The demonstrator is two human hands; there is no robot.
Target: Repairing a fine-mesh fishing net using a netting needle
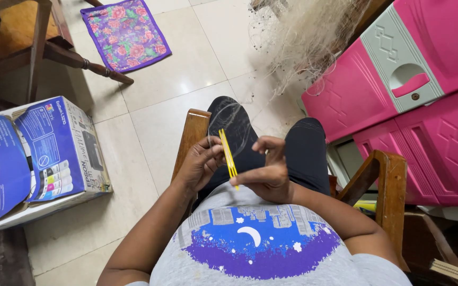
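Person sits in wooden chair [390,175], hands over lap. L hand [200,164] has fingers curled, pinching yellow needle [228,154] near its mid; needle runs upright btwn both hands. R hand [267,172] fingers bent, closed on thin thread [234,119] just beside needle. Pale net [306,37] hangs ahead, by pink cabinet [425,106]. Blue box [38,153] on floor at left; floral mat [125,33] beyond.

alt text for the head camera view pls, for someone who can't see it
A seated person's left hand and right hand together hold a thin yellow netting needle over their lap, with pale fishing net trailing ahead, a pink plastic cabinet at right.
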